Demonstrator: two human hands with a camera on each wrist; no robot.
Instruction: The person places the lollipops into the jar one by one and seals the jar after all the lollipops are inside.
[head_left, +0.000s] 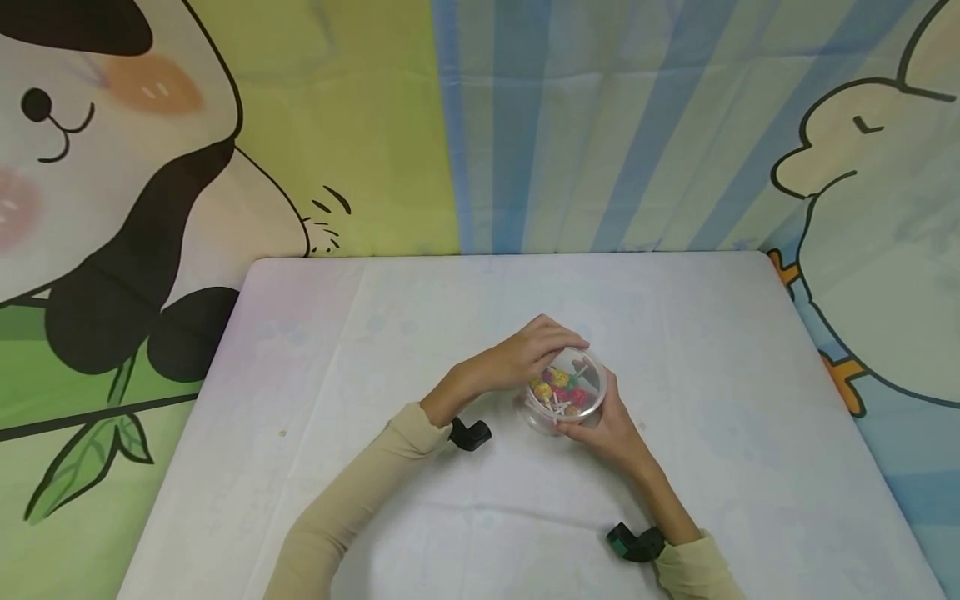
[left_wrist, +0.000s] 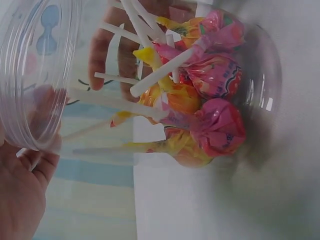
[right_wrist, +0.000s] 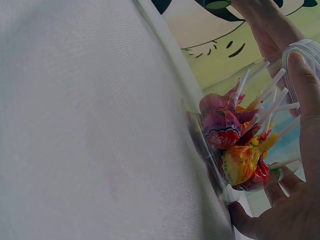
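A clear plastic jar (head_left: 537, 419) of wrapped lollipops (head_left: 559, 388) stands on the white-covered table. Yellow, orange, pink and red wrappers show through its wall in the left wrist view, their white sticks (left_wrist: 160, 75) pointing up toward the top. A ribbed clear lid (left_wrist: 37, 120) sits on the jar. My left hand (head_left: 525, 357) grips the lid from the left, fingers over its far edge. With thumb and fingers spread round the wall, my right hand (head_left: 617, 429) holds the jar from the right; some of its fingers are seen through the plastic.
The table (head_left: 420, 317) reaches back to a cloth backdrop (head_left: 360, 100) with cartoon animals and blue stripes. Black wrist devices (head_left: 470, 434) are worn on both wrists, close over the tabletop.
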